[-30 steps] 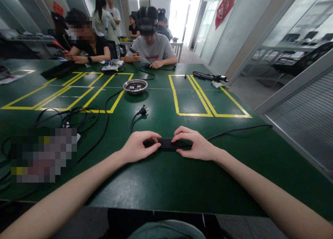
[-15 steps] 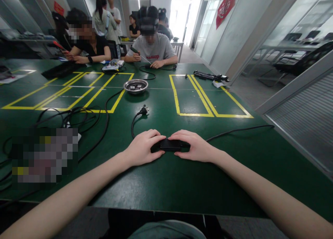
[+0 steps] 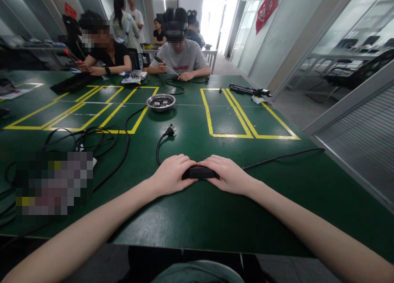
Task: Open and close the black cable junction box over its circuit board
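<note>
A small black power adapter lies on the green table in front of me. My left hand wraps its left end with curled fingers. My right hand covers its right end, fingers pressed over the top. The two hands almost meet above it. A black cable runs from under my right hand toward the right. A second cable ending in a plug curls away just beyond my left hand.
A metal bowl holding small parts stands farther back. Tangled black cables lie at the left. Yellow tape rectangles mark the tabletop. Two seated people work at the far side, others stand behind. A black tool lies back right.
My hands have slid toward each other along the adapter, and now cover most of it. Less of the black body shows between them than before.
</note>
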`<act>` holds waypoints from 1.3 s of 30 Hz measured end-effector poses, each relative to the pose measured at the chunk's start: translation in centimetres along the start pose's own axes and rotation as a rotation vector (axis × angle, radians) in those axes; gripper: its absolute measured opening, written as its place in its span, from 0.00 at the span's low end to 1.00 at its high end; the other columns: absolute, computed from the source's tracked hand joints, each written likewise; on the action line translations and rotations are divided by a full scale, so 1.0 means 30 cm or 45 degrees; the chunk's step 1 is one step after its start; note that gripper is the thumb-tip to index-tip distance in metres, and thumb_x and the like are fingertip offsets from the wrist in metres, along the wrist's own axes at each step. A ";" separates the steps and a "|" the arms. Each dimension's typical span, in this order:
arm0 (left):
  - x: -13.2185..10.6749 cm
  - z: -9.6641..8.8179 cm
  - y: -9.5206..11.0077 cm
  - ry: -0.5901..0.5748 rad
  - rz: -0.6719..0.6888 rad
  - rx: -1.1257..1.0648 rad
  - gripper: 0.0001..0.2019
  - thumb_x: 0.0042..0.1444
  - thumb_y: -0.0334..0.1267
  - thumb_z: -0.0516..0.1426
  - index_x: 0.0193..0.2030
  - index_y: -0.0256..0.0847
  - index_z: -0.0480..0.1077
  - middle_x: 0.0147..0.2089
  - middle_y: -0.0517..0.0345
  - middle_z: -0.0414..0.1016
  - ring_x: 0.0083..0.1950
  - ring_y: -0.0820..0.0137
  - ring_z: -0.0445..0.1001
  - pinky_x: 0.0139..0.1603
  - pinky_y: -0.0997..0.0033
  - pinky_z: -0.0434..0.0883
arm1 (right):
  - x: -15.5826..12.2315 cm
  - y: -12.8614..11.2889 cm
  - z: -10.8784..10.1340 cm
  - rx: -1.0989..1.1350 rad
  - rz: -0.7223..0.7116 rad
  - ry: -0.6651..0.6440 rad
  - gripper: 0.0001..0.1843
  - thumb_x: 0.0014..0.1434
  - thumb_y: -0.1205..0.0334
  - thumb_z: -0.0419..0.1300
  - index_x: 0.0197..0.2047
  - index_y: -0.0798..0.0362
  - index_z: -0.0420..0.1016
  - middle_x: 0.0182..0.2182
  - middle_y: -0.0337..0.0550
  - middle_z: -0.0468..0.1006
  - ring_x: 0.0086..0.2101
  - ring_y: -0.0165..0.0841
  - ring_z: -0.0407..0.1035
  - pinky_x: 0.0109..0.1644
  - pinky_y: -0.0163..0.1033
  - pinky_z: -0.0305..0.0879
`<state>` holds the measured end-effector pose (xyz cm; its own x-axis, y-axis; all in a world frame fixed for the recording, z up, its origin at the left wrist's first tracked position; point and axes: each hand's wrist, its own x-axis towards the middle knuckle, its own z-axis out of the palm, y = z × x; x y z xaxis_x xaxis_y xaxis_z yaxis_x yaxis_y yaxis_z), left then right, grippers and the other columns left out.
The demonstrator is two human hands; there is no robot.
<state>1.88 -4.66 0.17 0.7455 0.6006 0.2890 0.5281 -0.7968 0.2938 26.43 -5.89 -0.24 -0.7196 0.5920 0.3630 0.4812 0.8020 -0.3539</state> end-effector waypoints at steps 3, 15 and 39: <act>0.000 0.007 -0.009 -0.002 0.027 0.018 0.13 0.67 0.42 0.57 0.52 0.38 0.74 0.44 0.50 0.81 0.43 0.62 0.78 0.44 0.63 0.72 | 0.003 0.001 0.000 -0.018 0.000 0.012 0.15 0.67 0.65 0.58 0.57 0.56 0.74 0.45 0.53 0.83 0.42 0.41 0.76 0.48 0.47 0.75; -0.006 -0.006 -0.010 0.000 -0.007 0.010 0.12 0.67 0.44 0.58 0.50 0.39 0.75 0.43 0.51 0.82 0.41 0.63 0.79 0.44 0.64 0.70 | -0.006 0.016 -0.020 -0.150 0.037 0.056 0.10 0.67 0.58 0.62 0.47 0.55 0.78 0.37 0.49 0.83 0.37 0.40 0.75 0.42 0.44 0.68; -0.003 -0.001 0.015 0.061 0.093 0.124 0.19 0.70 0.50 0.53 0.53 0.38 0.76 0.43 0.48 0.83 0.44 0.60 0.75 0.48 0.57 0.68 | -0.006 0.006 -0.006 -0.226 -0.055 0.193 0.14 0.68 0.53 0.61 0.48 0.53 0.80 0.43 0.51 0.83 0.40 0.41 0.75 0.43 0.46 0.69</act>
<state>2.03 -5.07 0.31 0.7643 0.5415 0.3502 0.5119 -0.8397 0.1811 26.73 -5.83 -0.21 -0.6644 0.5513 0.5047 0.5416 0.8204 -0.1832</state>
